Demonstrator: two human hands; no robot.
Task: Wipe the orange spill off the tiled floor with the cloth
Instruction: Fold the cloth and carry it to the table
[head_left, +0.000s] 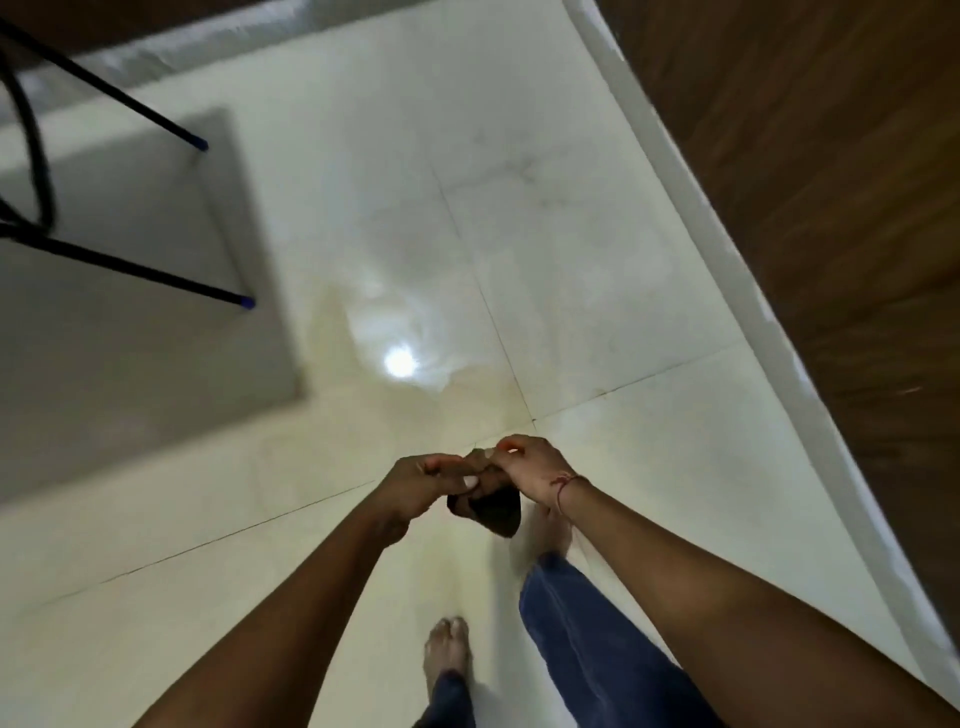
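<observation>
A pale orange spill (363, 410) spreads over the glossy cream tiled floor (597, 291), from near the grey mat to the tile joint ahead of me. A small dark brown cloth (493, 506) hangs bunched between my hands, well above the floor. My left hand (421, 480) pinches its left part with fingers curled. My right hand (524, 465) grips its upper edge; a red thread circles that wrist. The spill lies just beyond and left of the cloth. Part of the cloth is hidden by my fingers.
A grey mat (130, 322) lies at the left, with black stool legs (156, 280) with blue tips standing on it. A dark wooden panel (831, 208) with a white skirting runs along the right. My bare feet (447, 654) and blue trouser legs stand below the hands.
</observation>
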